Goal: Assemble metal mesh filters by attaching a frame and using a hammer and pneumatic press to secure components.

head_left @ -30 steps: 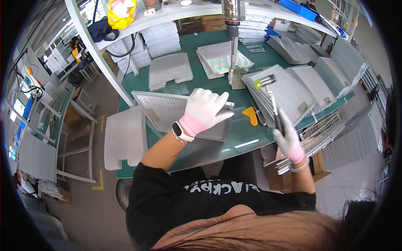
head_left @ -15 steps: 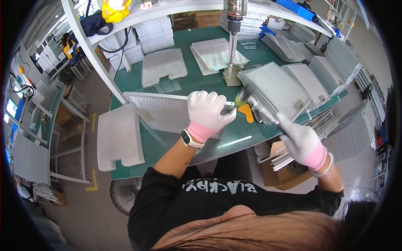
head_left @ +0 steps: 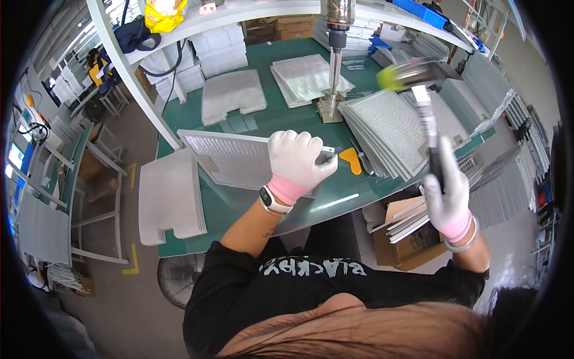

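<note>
Two gloved hands of mine are working, both clamped on something. Left hand (head_left: 302, 158) is curling shut over the top edge of a panel (head_left: 233, 158), near its right corner, thumb pointing right. Panel is tilting up in front of me, over the near part of the green worktop (head_left: 371, 188), mesh face showing; I can't tell what its lower edge is touching. Right hand (head_left: 445, 194) is wrapping round the black grip of a hammer (head_left: 426, 116), holding it raised on my right. Hammer head is blurring, yellow-green end pointing left, well apart from the panel.

Just right of my left hand, a yellow scraper (head_left: 351, 160) is lying flat. Panel stack (head_left: 388, 131) is sitting beyond it, right side. Electric driver (head_left: 339, 18) is hanging at top centre, its shaft running down in front of a small metal fixture (head_left: 330, 109). Sheets (head_left: 311, 78) are lying behind that, with a notched stack (head_left: 233, 96) to their left. Another notched stack (head_left: 169, 197) is lying by the left edge, just beside the panel. Shelf (head_left: 251, 15) is spanning the back, carrying a yellow bag (head_left: 164, 17). Fan (head_left: 179, 281) is standing low on the left, carton (head_left: 409, 257) low on the right.
</note>
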A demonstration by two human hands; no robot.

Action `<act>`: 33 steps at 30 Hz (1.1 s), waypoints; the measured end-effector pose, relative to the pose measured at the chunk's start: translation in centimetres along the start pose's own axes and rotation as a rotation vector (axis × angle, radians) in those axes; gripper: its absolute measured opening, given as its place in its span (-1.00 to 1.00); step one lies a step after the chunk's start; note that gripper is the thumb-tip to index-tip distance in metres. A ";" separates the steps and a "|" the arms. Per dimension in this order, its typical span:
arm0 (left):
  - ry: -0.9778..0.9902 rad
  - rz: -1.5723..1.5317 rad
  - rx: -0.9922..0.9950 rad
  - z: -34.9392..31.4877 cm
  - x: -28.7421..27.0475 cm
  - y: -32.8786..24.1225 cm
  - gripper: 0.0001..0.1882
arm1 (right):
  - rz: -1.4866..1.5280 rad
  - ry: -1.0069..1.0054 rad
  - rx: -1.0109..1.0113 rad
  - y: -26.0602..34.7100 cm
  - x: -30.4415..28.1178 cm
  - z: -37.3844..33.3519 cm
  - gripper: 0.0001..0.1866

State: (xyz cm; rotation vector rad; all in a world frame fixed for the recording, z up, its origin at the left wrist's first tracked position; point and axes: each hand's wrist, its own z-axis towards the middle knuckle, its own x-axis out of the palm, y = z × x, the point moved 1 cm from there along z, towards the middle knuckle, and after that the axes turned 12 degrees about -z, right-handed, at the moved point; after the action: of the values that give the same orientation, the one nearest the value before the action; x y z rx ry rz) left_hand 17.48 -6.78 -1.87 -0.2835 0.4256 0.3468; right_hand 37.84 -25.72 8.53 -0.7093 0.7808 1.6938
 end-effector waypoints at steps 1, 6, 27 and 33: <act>0.005 0.001 0.007 -0.1 0.2 0.1 -0.66 | 0.075 -0.092 0.006 -0.6 0.9 -1.3 -0.36; -0.006 -0.002 0.040 0.3 0.5 0.1 -0.66 | -0.009 0.352 0.108 -1.0 6.5 -3.3 -0.34; -0.660 -1.789 0.356 -3.7 -12.5 13.0 -0.53 | 1.097 0.346 0.337 -3.3 27.2 -5.3 -0.30; -0.447 -1.990 0.471 -5.4 -8.6 15.5 -0.51 | 1.218 0.441 0.492 -2.7 25.5 -5.2 -0.48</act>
State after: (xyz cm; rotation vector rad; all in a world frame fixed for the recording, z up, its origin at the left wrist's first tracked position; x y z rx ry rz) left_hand 2.25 3.06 -5.76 -0.0561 -0.3427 -1.6006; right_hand 34.84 -14.61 -14.96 -0.2083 2.1521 2.2301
